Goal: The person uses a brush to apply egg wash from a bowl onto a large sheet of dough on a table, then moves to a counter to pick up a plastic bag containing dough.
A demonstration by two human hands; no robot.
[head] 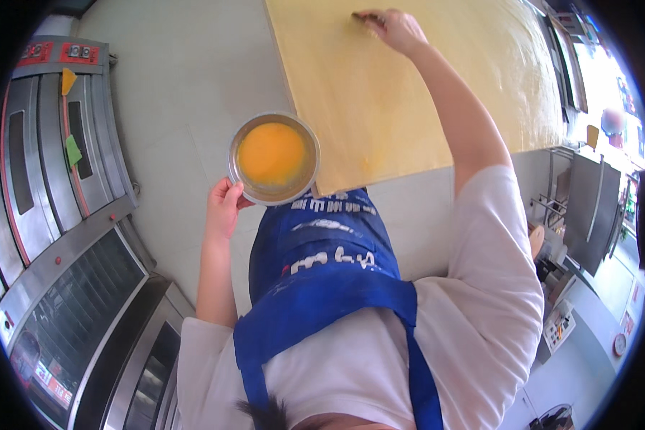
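Observation:
My left hand (227, 201) grips the rim of a round metal bowl (235, 188) with my thumb on top. Orange-yellow liquid that looks like beaten egg (271, 153) lies in it. The bowl is held up beside the near left corner of a table with a pale yellow top (376, 113), overlapping its edge in view. Further off, my right hand (400, 32) is stretched over this top, its fingers closed on a small dark tool (360, 17), perhaps a brush; blur hides its exact form. Glossy, wet-looking streaks show on the yellow surface towards the right.
A steel deck oven (43, 145) stands along the left, with a glass-fronted cabinet (80, 317) nearer. Below the table runs a tiled floor (193, 97). At the right are dark trays (567, 64), a grey metal cabinet (591, 209) and a metal rack (551, 188).

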